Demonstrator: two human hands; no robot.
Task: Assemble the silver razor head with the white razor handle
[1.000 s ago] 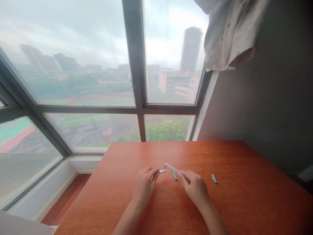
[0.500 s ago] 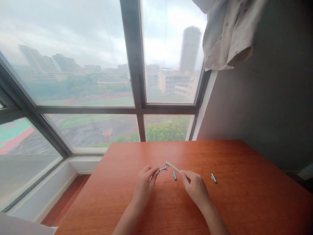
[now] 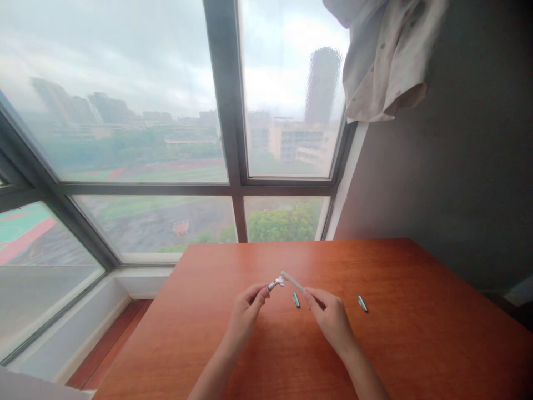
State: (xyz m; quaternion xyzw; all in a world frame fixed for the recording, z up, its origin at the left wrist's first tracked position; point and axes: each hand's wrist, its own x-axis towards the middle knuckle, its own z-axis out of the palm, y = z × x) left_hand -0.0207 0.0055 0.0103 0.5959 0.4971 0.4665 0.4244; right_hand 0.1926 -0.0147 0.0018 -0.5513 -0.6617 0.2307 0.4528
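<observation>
Razor handle (image 3: 275, 284), silver, pinched by the left hand's (image 3: 244, 315) fingers above the reddish wooden worktop (image 3: 275, 355), near a pale stick (image 3: 293, 282) the right hand's (image 3: 331, 319) fingers pinch. Two green cartridges (image 3: 296, 300) lie rightward; beyond, hazy windows (image 3: 145, 83), grey wall (image 3: 437, 183).

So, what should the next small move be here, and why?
Perhaps draw the tip of the slim pale stick lightly along the head of the shiny silver metal handle. The right hand holds the stick and the left hand the handle, with those ends close together above the reddish-brown wood-grained table; whether they touch is unclear.
</observation>
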